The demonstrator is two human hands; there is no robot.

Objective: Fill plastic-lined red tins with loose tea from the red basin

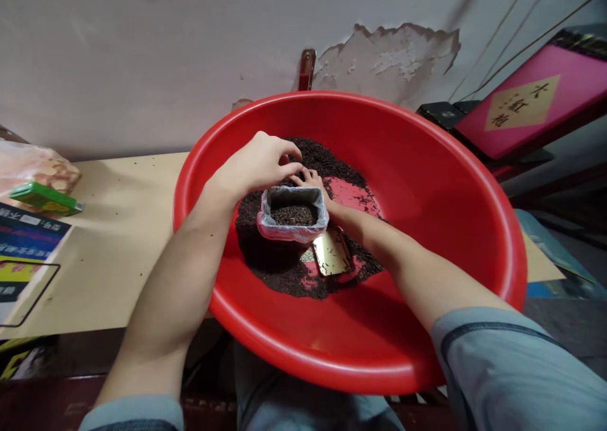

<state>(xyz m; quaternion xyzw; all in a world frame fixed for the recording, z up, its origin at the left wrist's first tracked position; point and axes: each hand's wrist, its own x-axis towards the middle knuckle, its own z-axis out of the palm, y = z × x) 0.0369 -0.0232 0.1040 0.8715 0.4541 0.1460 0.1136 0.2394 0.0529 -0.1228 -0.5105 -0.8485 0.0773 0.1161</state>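
A large red basin holds dark, loose dried tea leaves spread over its bottom. Inside it stands a small rectangular tin lined with a clear plastic bag, partly filled with the same leaves. My left hand hovers over the tin's far left side, fingers bent with a gap from the thumb, holding nothing I can see. Behind the tin my right hand reaches down to the leaves, its visible fingers apart; its palm is partly hidden. A gold lid sprinkled with leaves lies just right of the tin.
The basin rests on a pale board. On the left are a green box, a plastic bag and a printed package. A pink tea box stands at the right. A peeling wall rises behind.
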